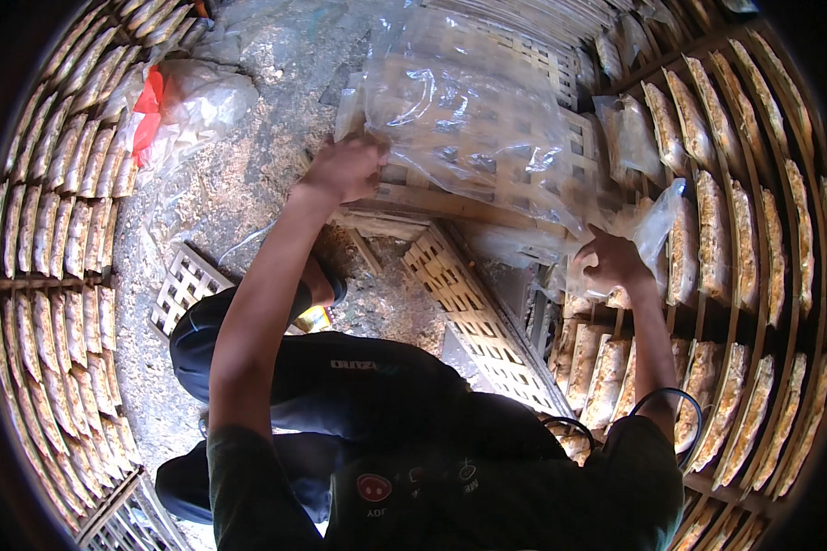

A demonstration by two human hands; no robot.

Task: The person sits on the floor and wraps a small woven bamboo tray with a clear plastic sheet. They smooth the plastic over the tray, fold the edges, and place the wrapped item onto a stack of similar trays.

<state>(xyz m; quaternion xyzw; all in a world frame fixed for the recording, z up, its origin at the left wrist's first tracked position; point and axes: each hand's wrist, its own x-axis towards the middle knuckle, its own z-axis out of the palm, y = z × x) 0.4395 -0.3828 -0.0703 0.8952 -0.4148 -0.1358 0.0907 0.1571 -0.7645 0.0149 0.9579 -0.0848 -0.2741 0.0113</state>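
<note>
plastic sheets [469, 110] on lattice trays [487, 303] between racks of packed blocks left [55, 220] and right [744, 239]

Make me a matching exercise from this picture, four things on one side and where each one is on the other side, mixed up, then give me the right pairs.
Things:
1. left hand
2. right hand
3. red and white plastic bag
4. small pale woven bamboo lattice tray

Places:
A. on the ground beside the person's dark trouser leg
B. at the edge of the stack of clear plastic bags
C. crumpled on the ground by the left rack of filled packets
D. gripping a clear bag by the right rack of filled packets

Pairs: 1-B, 2-D, 3-C, 4-A
</note>
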